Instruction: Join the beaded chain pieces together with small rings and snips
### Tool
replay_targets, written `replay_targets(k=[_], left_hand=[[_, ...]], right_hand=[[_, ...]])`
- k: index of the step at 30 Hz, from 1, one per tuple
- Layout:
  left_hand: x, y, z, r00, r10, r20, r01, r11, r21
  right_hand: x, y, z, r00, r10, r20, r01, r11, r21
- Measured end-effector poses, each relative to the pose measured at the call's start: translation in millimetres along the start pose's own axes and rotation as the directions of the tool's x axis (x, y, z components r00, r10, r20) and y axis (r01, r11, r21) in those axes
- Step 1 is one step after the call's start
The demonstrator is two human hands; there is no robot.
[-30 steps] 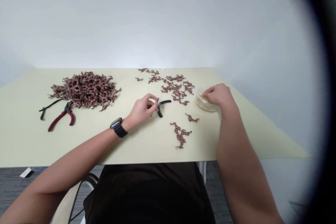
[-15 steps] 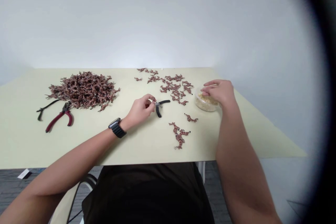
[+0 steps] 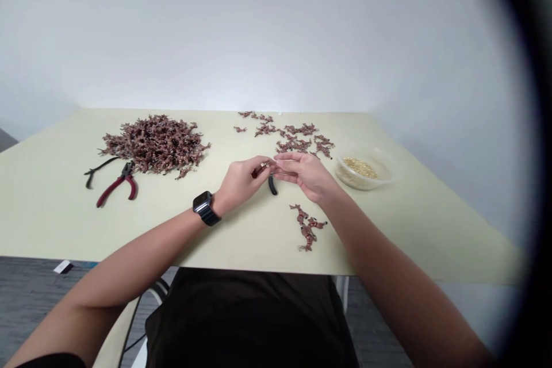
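Note:
My left hand (image 3: 244, 184), with a dark watch on its wrist, is closed in a pinch around a small brown figurine, mostly hidden by the fingers. My right hand (image 3: 307, 175) brings its thumb and fingertips against the left fingertips; whatever it pinches is too small to make out. Below the meeting fingers, one black handle of a pair of pliers (image 3: 272, 185) shows; the rest is covered, and I cannot tell whether it is held or lying. Nearer the front edge lie a few joined brown figurines (image 3: 307, 230). To the right stands a clear round tub (image 3: 366, 184) with small gold pieces (image 3: 361, 167).
A big heap of brown figurines (image 3: 157, 144) covers the left rear of the pale table (image 3: 215, 241). Beside it lie red-handled pliers (image 3: 116, 187) and a thin black tool (image 3: 99, 171). More figurines (image 3: 297, 138) are spread behind my hands. A wall rises at the back.
My right hand has left the tub and moved left to meet my left hand. Its forearm now covers the single figurine that lay nearby. The view has shifted slightly.

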State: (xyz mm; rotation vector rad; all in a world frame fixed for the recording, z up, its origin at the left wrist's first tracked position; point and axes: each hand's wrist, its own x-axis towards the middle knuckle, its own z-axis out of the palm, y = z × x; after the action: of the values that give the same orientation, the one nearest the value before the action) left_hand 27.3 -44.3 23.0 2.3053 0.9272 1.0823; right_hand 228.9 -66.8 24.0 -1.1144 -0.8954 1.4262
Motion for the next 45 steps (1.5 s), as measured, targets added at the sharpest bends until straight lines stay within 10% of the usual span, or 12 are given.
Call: replay_targets(k=[16, 45], left_hand=[[1, -15, 5.8, 0.986, 0.166, 0.035, -0.169, 0.974, 0.153], [2, -22, 0.8, 0.991, 0.100, 0.091, -0.108, 0.990, 0.085]], right_hand=[[0, 10, 13, 0.999, 0.031, -0.019, -0.030, 0.998, 0.060], [1, 12, 10, 0.997, -0.079, -0.009, 0.076, 0.976, -0.204]])
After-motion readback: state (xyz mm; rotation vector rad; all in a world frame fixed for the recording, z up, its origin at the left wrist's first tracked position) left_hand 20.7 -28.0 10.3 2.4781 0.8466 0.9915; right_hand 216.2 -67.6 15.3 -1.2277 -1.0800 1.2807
